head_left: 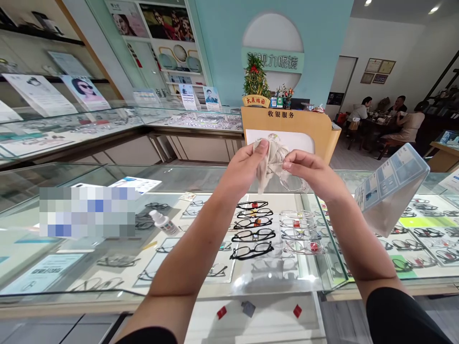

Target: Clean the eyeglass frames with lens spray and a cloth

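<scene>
My left hand [245, 165] is closed on a pale beige cloth [264, 174], which hangs down below the thumb and is bunched against a pair of clear-framed eyeglasses [292, 184]. Between thumb and forefinger, my right hand [306, 167] pinches the clear frame. Both hands are raised above the glass display counter. Part of the eyeglasses is hidden behind the cloth. Underneath, a column of black-framed eyeglasses [253, 235] lies beside a column of clear-framed eyeglasses [300, 234]. Left of my left forearm is a white spray bottle [164, 222].
An acrylic sign stand [394, 186] rises from the counter at right. Leaflets [46, 271] lie at left. Red tags [222, 313] lie on a white surface near me. A wooden cashier desk [287, 122] stands ahead, with several people [409, 124] seated far right.
</scene>
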`<state>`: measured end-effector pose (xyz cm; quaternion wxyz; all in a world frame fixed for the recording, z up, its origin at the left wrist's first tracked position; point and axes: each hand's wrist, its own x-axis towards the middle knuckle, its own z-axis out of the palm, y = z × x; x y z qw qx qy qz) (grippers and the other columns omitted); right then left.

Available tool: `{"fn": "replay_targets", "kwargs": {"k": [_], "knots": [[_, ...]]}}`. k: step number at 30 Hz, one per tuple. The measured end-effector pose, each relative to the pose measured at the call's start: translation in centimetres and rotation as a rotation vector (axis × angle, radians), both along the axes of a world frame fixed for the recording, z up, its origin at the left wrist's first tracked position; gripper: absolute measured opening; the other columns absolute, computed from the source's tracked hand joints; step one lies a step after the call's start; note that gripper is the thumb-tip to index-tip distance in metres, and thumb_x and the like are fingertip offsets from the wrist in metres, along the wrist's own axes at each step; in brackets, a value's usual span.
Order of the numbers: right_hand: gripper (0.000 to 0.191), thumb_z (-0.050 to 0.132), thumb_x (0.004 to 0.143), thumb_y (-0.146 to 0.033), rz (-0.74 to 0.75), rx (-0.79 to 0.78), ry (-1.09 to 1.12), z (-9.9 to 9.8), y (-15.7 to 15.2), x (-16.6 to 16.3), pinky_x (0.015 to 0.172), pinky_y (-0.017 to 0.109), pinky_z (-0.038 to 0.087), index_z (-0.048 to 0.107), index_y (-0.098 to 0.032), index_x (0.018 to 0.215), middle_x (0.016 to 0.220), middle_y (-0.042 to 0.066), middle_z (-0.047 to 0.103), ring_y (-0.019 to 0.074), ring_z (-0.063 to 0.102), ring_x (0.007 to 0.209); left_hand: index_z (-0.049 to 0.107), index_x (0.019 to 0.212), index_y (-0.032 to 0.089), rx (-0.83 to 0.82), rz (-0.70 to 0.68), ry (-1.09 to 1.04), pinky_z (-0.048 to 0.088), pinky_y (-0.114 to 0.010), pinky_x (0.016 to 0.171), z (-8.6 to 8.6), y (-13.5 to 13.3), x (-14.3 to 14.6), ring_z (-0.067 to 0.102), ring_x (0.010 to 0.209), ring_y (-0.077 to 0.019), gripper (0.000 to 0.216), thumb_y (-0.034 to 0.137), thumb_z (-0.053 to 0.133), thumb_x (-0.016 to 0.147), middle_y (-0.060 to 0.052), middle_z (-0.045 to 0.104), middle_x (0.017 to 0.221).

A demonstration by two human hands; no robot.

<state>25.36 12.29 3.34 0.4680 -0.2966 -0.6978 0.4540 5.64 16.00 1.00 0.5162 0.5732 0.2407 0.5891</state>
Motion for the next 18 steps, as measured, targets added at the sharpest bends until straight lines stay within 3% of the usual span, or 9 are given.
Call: {"fn": "replay_targets", "kwargs": {"k": [4, 9, 13, 18], "knots": [[0.042, 0.092, 0.081, -0.058, 0.01, -0.021, 0.036, 0.1, 0.1, 0.2, 0.076, 0.031, 0.042, 0.069, -0.022, 0.084, 0.081, -0.002, 0.062, 0.0136, 0.051, 0.079, 0.072, 0.085, 0.019, 0.066, -0.025, 0.04, 0.051, -0.026, 0.058, 0.0, 0.4, -0.5, 0.065, 0.064, -0.0154, 0.054, 0.068, 0.092, 0.08, -0.001, 0.069, 0.07], [0.04, 0.094, 0.079, -0.055, 0.035, -0.053, 0.086, 0.0, 0.4, 0.5, 0.074, 0.031, 0.044, 0.071, -0.022, 0.083, 0.081, -0.002, 0.063, 0.0137, 0.053, 0.077, 0.078, 0.099, 0.018, 0.127, -0.095, 0.093, 0.055, -0.027, 0.061, 0.4, 0.1, -0.5, 0.069, 0.067, -0.0164, 0.056, 0.059, 0.101, 0.07, -0.004, 0.078, 0.083], [0.045, 0.095, 0.077, -0.059, 0.05, -0.058, 0.119, -0.4, 0.3, 0.0, 0.075, 0.031, 0.046, 0.069, -0.022, 0.08, 0.08, -0.002, 0.064, 0.0139, 0.054, 0.078, 0.078, 0.098, 0.019, 0.168, 0.031, 0.031, 0.053, -0.025, 0.061, 0.1, -0.3, 0.9, 0.065, 0.066, -0.0134, 0.06, 0.056, 0.106, 0.061, -0.002, 0.077, 0.083], [0.047, 0.094, 0.078, -0.061, 0.067, -0.079, 0.106, -1.0, 0.2, -1.2, 0.071, 0.029, 0.042, 0.068, -0.022, 0.082, 0.08, -0.002, 0.065, 0.0123, 0.052, 0.075, 0.072, 0.085, 0.02, 0.201, 0.25, -0.093, 0.047, -0.024, 0.057, -0.9, -0.1, 2.2, 0.058, 0.062, -0.0107, 0.056, 0.072, 0.092, 0.076, 0.001, 0.068, 0.072]]}}
